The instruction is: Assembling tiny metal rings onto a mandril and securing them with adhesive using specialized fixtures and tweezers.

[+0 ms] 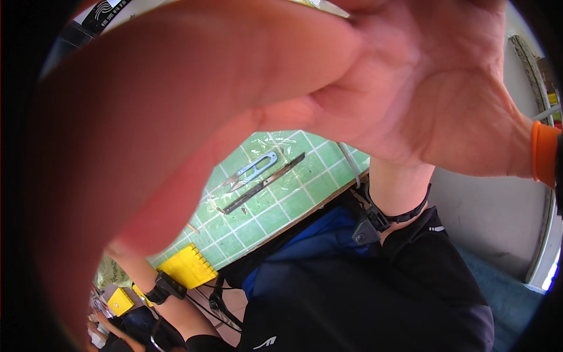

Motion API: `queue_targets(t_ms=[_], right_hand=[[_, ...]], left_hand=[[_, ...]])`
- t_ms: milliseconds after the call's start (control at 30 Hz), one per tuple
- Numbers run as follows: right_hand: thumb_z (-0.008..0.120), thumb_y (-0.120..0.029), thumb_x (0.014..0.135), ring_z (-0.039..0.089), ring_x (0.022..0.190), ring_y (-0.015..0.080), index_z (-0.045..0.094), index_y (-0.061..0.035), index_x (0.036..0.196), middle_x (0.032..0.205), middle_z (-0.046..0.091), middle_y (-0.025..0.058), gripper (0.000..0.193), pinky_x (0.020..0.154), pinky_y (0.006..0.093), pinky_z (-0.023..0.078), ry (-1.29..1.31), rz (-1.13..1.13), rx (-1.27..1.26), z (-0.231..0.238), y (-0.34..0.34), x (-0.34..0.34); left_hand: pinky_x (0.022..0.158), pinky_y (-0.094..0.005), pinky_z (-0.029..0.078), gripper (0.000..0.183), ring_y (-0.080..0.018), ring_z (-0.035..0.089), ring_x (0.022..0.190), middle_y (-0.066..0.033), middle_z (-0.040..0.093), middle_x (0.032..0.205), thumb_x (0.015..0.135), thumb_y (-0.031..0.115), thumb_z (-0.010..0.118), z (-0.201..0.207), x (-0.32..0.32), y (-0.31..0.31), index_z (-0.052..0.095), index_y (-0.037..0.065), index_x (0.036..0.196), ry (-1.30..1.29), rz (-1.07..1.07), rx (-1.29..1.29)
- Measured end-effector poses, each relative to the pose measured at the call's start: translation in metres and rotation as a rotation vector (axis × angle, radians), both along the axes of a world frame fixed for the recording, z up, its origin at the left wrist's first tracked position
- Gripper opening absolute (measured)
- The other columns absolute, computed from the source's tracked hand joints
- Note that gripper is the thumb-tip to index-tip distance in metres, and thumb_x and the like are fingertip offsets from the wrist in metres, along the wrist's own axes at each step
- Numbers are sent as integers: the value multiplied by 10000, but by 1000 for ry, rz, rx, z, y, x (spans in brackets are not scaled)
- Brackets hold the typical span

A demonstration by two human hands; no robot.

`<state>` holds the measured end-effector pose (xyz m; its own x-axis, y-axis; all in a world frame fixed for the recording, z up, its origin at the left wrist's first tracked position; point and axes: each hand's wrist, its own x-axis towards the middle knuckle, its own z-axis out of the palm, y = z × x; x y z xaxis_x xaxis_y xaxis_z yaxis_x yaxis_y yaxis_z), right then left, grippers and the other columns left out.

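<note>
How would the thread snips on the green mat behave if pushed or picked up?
The snips look like thin bent metal lying flat on the mat, so probably stiff and light, more likely to slide than roll. Clear film over the mat's grid looks glossy, so they may skid easily. The pointed tips probably call for a pinch at the looped end.

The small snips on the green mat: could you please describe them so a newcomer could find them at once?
Look below the big hand to the green gridded mat. Near its top lie the snips, beside a long dark strip; only the snips have a blue looped handle.
</note>
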<state>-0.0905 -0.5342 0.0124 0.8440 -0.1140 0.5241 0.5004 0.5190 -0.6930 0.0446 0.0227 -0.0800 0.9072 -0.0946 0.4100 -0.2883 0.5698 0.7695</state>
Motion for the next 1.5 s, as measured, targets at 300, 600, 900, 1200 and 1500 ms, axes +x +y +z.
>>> queue_targets(t_ms=[300,600,900,1200,1500], right_hand=[[413,-529,1073,483,626,124,554,-60,1133,916,593,55,493,698,297,429,35,-27,-13,4,4,-11],[410,-535,1073,483,626,124,553,-61,1129,913,593,58,498,701,299,427,16,-32,-42,19,18,-17],[407,-540,1073,483,626,124,551,-62,1125,911,593,61,503,705,300,426,-74,64,-94,39,42,12],[731,-463,836,626,600,231,707,85,945,727,675,163,560,579,333,486,-24,26,-857,48,66,0],[785,-86,816,600,1040,390,679,-23,1164,1158,652,151,369,898,436,488,76,33,-1704,-12,111,4]], left_hand=[[1042,-412,383,418,-239,499,1292,-118,555,1448,1030,181,529,14,-14,-29,533,1,1408,-15,-45,21],[985,-379,382,335,-170,549,1218,-97,630,1377,1079,205,507,10,-9,-19,611,33,1346,-3,-36,27],[1104,-438,373,309,-201,549,1235,-90,640,1315,1066,188,516,1,-13,-17,617,38,1317,35,183,85],[940,-342,470,195,-168,623,1088,-61,676,1202,1005,125,634,8,-11,-75,666,54,1184,-35,202,43],[742,-307,482,111,-188,620,882,-67,630,992,925,40,715,95,-30,-65,710,-13,1023,-536,492,1202]])
